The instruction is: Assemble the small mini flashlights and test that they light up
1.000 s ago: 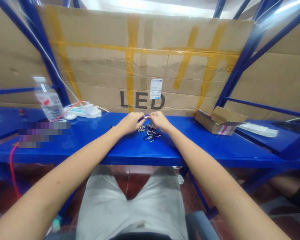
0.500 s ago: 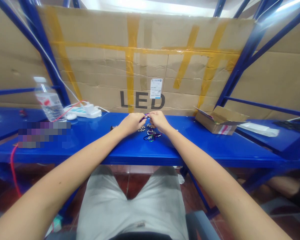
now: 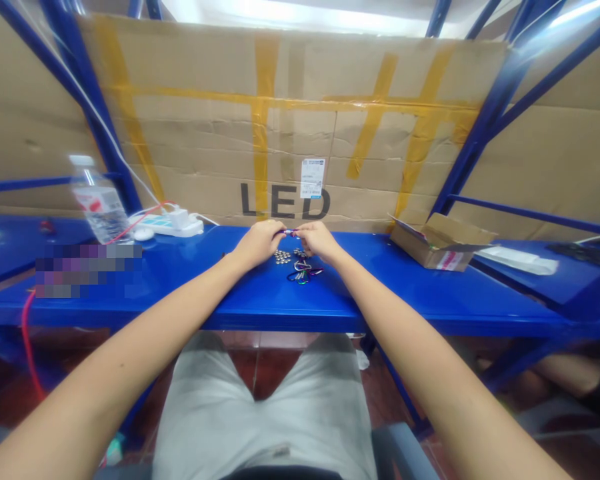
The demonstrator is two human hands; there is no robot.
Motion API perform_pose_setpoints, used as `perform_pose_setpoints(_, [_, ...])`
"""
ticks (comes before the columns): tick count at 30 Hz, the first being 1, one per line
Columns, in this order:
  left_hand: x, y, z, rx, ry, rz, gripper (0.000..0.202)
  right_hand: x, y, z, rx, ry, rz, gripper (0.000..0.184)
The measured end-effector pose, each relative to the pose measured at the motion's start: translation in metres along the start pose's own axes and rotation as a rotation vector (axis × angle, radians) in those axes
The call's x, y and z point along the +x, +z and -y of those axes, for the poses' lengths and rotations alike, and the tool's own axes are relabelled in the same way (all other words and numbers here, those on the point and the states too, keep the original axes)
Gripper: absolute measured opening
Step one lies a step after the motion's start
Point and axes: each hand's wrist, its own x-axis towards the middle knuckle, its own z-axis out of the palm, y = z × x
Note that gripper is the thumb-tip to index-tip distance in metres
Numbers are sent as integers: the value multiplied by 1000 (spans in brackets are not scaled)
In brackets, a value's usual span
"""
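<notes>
Over the blue table [image 3: 260,293], my left hand [image 3: 260,241] and my right hand [image 3: 319,240] meet almost fingertip to fingertip. Both are closed in a pinch on a small purple carabiner [image 3: 289,232] with a silvery part, mostly covered by the fingers. Below them on the tabletop lies a small pile of carabiners [image 3: 303,275] in dark, purple and green tones. Several small silvery metal pieces [image 3: 282,257] are grouped under my left hand, and a few more sit close to my right hand's fingers.
An open cardboard box [image 3: 443,250] stands at the right, beside a white packet [image 3: 520,259]. At the left are a water bottle [image 3: 99,207], a white power strip [image 3: 173,225] and a red cable [image 3: 27,340]. A large cardboard panel [image 3: 205,147] rises behind the table.
My left hand has shifted slightly left, so more of the purple carabiner and the metal pieces below shows. My right hand keeps nearly the same place.
</notes>
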Motion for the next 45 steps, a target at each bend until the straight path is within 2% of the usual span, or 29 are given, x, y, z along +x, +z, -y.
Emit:
perform_pose_setpoints(4, [1,-2,4,-79,-38,-29,11,1,-8,-2,-193,-60,55,16])
perform_pose_setpoints(9, [0,-5,3,-199,-75,-39,4,0,-12,-5,-424,-270,31,19])
perform_pose_setpoints(12, [-1,-5,-2,-253,-68,-36,5,-1,-12,-4,-390,-357,47,16])
perform_pose_setpoints(15, [-1,-4,-5,-273,-55,-16,8,-2,-13,-3,-331,-380,115,15])
perform_pose_setpoints(19, [1,-8,-3,-277,-57,9,10,-4,-13,1,-341,-296,114,21])
perform_pose_setpoints(22, [2,-11,-1,-307,-63,-18,9,-8,-11,5,-262,-235,108,18])
perform_pose_setpoints(27, [3,-5,-5,-614,-57,-11,16,-13,-4,8,-46,-169,227,16])
perform_pose_setpoints(32, [8,-2,-4,-918,-278,21,38,-14,-3,8,178,-26,272,12])
perform_pose_setpoints(35, [12,-9,-1,-1062,-371,73,59,-19,-2,13,258,37,370,17])
perform_pose_setpoints(39, [12,-17,1,-1029,-369,182,77,-27,1,20,263,157,502,20])
perform_pose_setpoints(45, [9,-20,1,-1019,-327,217,77,-28,3,21,227,161,474,22])
